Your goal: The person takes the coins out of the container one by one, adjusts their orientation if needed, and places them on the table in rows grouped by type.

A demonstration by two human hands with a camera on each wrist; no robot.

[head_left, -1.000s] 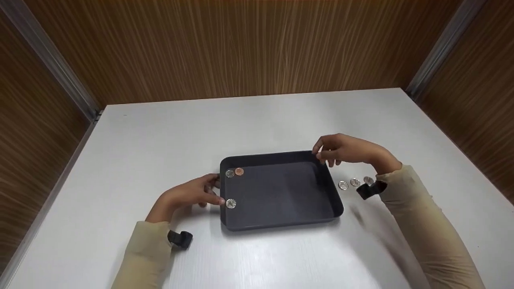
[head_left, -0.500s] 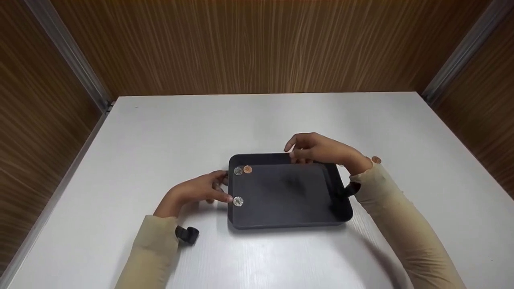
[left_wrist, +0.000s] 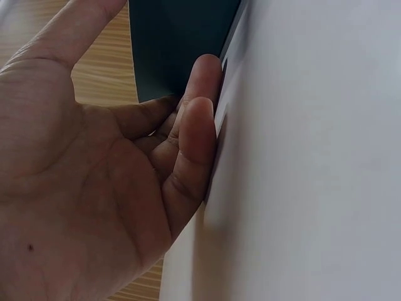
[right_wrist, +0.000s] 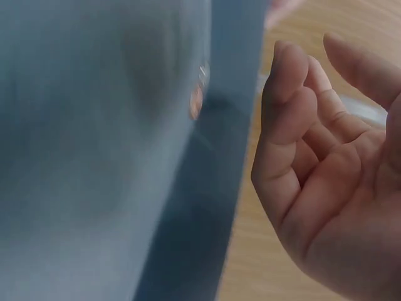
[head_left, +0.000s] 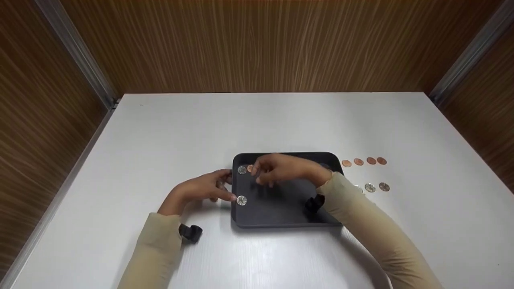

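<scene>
A black tray lies in the middle of the white table. My left hand rests at the tray's left wall, fingers relaxed, beside a silver coin; the left wrist view shows this left hand empty against the tray. My right hand hovers over the tray's far left part, fingers loosely curled, close to a silver coin and a copper coin. The right wrist view shows this right hand holding nothing, with a copper coin in the tray.
A row of several copper coins lies on the table right of the tray, with two silver coins nearer me. Wooden walls close in the table at the back and both sides. Black straps sit on both wrists.
My right hand has swept left from the tray's far right corner to its far left part, uncovering the coins on the table at the right. The left hand has stayed at the tray's left wall.
</scene>
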